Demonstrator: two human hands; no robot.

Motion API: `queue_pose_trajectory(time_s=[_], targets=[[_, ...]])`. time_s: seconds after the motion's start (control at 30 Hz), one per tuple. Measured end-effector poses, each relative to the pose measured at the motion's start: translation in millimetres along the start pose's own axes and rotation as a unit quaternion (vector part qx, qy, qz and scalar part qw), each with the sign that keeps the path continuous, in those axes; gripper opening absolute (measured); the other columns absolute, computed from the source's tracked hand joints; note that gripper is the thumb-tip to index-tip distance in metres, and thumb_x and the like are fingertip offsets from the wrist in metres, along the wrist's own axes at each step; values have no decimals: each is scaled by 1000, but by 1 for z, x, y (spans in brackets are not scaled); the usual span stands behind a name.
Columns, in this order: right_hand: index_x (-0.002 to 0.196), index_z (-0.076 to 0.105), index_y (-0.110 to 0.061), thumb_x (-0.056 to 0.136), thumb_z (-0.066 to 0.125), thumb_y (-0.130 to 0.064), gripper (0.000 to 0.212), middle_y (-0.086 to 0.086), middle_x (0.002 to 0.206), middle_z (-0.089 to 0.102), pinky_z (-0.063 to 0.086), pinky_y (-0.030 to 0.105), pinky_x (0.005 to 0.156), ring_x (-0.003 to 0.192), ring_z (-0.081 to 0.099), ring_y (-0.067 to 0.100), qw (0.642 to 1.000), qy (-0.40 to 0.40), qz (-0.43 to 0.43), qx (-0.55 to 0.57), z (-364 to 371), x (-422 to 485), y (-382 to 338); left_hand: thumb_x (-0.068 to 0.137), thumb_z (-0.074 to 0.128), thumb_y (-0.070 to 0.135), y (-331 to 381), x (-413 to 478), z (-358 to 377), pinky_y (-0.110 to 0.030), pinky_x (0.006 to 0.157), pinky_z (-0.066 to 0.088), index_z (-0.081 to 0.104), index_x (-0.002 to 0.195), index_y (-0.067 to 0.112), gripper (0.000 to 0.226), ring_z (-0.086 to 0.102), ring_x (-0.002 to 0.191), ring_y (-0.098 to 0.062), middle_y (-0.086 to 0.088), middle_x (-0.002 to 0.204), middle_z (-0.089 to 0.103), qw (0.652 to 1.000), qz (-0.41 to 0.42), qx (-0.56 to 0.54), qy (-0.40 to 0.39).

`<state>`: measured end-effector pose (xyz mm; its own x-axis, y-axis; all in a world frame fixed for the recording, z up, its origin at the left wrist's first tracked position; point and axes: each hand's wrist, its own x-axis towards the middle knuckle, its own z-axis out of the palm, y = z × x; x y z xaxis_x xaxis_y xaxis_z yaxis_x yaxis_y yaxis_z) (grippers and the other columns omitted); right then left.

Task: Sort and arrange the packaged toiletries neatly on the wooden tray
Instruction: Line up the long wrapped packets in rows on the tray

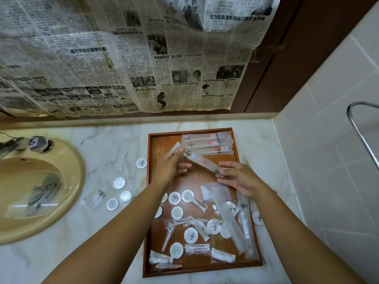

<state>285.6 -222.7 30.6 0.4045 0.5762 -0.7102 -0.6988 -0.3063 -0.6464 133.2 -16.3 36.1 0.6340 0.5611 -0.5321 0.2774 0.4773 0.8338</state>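
A wooden tray lies on the marble counter. Three long toothbrush packets lie side by side at its far end. Both hands hold another long toothbrush packet slantwise above the tray: my left hand pinches its far left end, my right hand grips its near right end. The tray's near half holds a jumble of round white packets, cotton swab bags and long clear packets.
Left of the tray, several round packets, a flat sachet and a clear bag lie on the counter. A beige sink sits far left. Newspaper covers the wall behind. A chrome rail juts from the tiled right wall.
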Motion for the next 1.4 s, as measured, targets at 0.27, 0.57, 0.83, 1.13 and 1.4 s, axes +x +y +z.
queue_pose_trajectory(time_s=[0.27, 0.57, 0.83, 1.13, 1.4], targets=[[122, 68, -22, 87, 81, -34, 39, -4, 100, 78, 57, 28, 86, 92, 73, 7, 945, -49, -103, -306, 36, -6, -6, 88, 78, 32, 9, 3, 31, -28, 69, 49, 81, 90, 10, 22, 60, 67, -9, 0, 77, 75, 978, 95, 173, -67], [108, 65, -10, 99, 64, -8, 9, 11, 89, 72, 60, 35, 75, 75, 67, 19, 994, 62, -34, 81, 48, 0, 9, 97, 52, 62, 10, -7, 30, -24, 69, 48, 75, 109, 22, 48, 68, 78, -10, -4, 94, 75, 955, 34, 279, -97], [102, 65, -4, 97, 64, -7, 5, 16, 91, 69, 59, 41, 84, 87, 67, 27, 963, 83, 24, 256, 43, -4, 20, 97, 67, 29, -4, -14, 17, -22, 46, 44, 71, 81, 7, 27, 56, 47, -15, -3, 61, 67, 970, -33, 207, -122], [108, 67, 3, 90, 65, 4, 19, 24, 102, 74, 62, 43, 88, 95, 73, 29, 963, 12, 11, 270, 32, -8, 19, 92, 71, 36, -12, 1, 27, -24, 47, 41, 72, 98, 7, 30, 52, 53, -20, -14, 76, 63, 976, -107, 126, -140], [101, 68, -4, 96, 61, 1, 10, 12, 83, 70, 62, 27, 70, 72, 69, 15, 974, 5, -13, 225, 46, -4, 28, 95, 65, 40, -18, 0, 30, -24, 48, 40, 69, 90, 9, 32, 49, 54, -21, -15, 73, 58, 968, -79, 176, -162]])
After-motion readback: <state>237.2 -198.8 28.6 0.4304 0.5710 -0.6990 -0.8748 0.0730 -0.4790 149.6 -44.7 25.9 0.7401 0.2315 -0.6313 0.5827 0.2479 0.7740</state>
